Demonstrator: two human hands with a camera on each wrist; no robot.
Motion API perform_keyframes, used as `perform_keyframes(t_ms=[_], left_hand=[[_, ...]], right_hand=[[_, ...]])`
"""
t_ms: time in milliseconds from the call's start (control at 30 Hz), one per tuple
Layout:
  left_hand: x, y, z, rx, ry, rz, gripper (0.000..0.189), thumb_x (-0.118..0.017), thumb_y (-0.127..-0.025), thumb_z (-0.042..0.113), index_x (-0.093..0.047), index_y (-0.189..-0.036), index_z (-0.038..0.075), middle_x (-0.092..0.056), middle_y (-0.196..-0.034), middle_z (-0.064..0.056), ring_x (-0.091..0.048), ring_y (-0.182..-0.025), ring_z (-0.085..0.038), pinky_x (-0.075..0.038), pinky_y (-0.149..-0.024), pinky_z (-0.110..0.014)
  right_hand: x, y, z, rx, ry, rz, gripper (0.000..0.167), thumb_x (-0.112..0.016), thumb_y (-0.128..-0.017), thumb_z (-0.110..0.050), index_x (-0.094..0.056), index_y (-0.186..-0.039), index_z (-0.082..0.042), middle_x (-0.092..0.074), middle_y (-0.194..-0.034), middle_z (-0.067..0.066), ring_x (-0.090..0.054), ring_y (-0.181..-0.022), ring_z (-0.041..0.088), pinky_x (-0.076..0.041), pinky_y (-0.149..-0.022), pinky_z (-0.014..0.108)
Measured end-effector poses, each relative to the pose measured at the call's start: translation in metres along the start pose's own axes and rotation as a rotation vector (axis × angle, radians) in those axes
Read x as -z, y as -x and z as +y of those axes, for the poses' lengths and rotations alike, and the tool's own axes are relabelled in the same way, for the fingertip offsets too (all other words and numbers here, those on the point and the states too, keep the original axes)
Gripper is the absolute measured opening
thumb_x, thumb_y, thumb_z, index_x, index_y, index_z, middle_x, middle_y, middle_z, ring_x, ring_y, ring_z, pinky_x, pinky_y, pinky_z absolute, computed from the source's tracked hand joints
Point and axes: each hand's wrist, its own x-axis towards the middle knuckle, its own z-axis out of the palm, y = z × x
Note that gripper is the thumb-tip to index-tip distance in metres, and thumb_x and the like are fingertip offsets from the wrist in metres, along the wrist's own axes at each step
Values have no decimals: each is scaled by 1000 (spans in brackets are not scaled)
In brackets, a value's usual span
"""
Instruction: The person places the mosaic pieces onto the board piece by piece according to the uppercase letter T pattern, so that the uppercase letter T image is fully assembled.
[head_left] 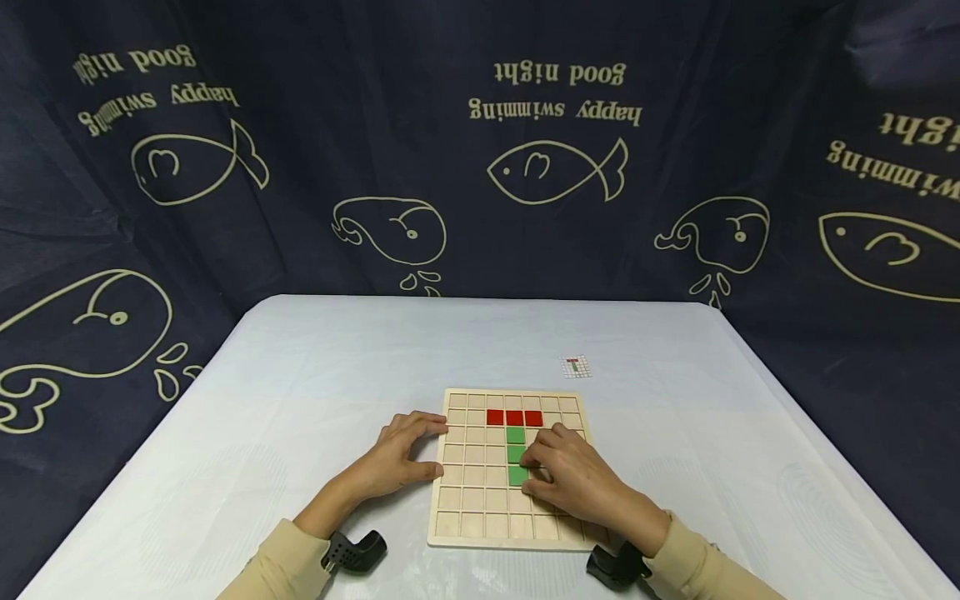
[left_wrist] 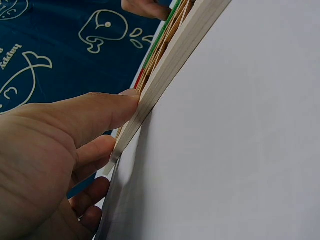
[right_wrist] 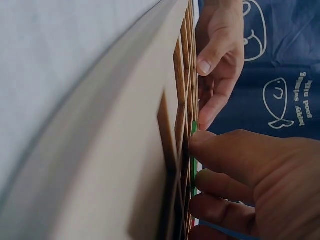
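A square wooden grid board (head_left: 472, 502) lies on the white table with several coloured tiles in its cells. Three red tiles (head_left: 513, 417) form a row near the far side, and three green tiles (head_left: 516, 436) run down from the middle one. My right hand (head_left: 581, 477) is over the board, thumb and forefinger apart with their tips at the nearest green tile (head_left: 517, 476), which sits in its cell. My left hand (head_left: 386, 462) rests at the board's left edge; in the left wrist view its thumb (left_wrist: 107, 107) touches the rim.
Beyond the board lies a small card (head_left: 576, 367) printed with a red and green T on a grid. A dark blue cloth (head_left: 420, 100) with fish and whale drawings hangs behind the table (head_left: 360, 358). A black wrist device (head_left: 356, 552) sits below each hand.
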Motion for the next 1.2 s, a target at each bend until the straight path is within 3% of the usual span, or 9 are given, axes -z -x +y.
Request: perform_keyframes(t_ms=[500, 767, 1200], left_hand=[[1, 0, 1, -5, -8, 0, 52, -75, -78, 26, -58, -125, 13, -49, -138, 1, -37, -126, -24, -23, -99, -51], [1, 0, 2, -14, -25, 0, 51, -75, -78, 25, -58, -125, 12, -49, -138, 1, -38, -125, -24, -24, -98, -50], [5, 0, 5, -32, -68, -19, 52, -74, -79, 24, -57, -126, 9, -49, -139, -3, -39, -125, -25, -26, -100, -52]], right_hand=[[6, 3, 2, -50, -15, -27, 25, -79, -72, -37, -70, -90, -21, -57, -83, -11, -35, -75, 4, -33, -68, 21], [10, 7, 9, -67, -9, -11, 26, -77, -73, -35, -70, -92, -18, -60, -87, -9, -41, -78, 5, -40, -71, 25], [20, 10, 23, -152, -54, -17, 24, -76, -76, -29, -71, -95, -16, -61, -87, -8, -40, -77, 4, -35, -66, 21]])
